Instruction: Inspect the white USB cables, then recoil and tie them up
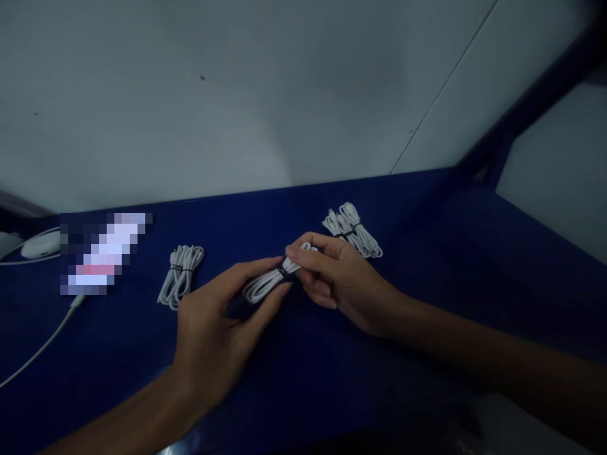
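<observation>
A coiled white cable [266,284], bound round its middle by a black tie [283,271], is held between my two hands above the blue table. My left hand [220,316] grips it from the left, thumb below and forefinger above, close to the tie. At the cable's right end, my right hand [336,275] pinches the loops between thumb and fingers, which partly hide that end. Left of my left hand lies a tied bundle of white cable [183,272]. Beyond my right hand rest more tied white cables [355,230], side by side.
A blurred-out bright screen [107,256] sits on the left of the blue table [265,215], with a white cord [52,338] running from its lower end. Beside it is a white rounded object [42,245]. A pale wall [237,114] rises behind the table.
</observation>
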### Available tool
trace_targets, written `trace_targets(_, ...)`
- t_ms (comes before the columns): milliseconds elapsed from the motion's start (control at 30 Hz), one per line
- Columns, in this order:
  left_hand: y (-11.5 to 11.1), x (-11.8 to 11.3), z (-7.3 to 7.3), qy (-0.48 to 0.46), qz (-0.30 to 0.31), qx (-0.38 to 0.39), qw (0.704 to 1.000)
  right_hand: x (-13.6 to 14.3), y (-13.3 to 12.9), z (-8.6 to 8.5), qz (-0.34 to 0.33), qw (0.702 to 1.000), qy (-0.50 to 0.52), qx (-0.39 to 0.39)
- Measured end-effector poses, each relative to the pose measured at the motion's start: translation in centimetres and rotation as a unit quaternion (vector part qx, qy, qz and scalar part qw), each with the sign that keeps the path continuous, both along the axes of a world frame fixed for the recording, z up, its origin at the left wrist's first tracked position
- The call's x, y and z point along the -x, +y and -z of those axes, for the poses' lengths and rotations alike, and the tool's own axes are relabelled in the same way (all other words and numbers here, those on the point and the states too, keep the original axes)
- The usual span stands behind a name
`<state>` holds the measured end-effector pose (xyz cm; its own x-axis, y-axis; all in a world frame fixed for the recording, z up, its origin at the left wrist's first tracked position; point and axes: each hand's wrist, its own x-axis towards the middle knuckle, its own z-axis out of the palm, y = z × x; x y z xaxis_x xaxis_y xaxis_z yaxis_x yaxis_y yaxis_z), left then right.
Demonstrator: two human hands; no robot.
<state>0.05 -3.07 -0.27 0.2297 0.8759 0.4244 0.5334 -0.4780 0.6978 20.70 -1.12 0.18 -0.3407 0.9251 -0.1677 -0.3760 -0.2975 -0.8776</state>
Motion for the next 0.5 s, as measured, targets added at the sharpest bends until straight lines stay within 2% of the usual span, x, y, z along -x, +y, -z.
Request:
trace_targets(200, 0.3, 0.1, -0.4, -0.030, 0.022, 0.037, 0.999, -0.3, 0.3, 0.0, 0.012, 0.999, 0.006, -0.030)
trace_targets(333, 0.6, -0.1, -0.7, -0.107, 0.035, 0.113, 0.987, -0.6, 0.5, 0.0, 0.011, 0.998, 0.005, -0.054)
trace_targets(500, 0.8, -0.5, -1.2, -0.162, 0.093, 0.191, 0.964, -0.8, 0.6, 0.1, 0.027, 0.995, -0.051, -0.083)
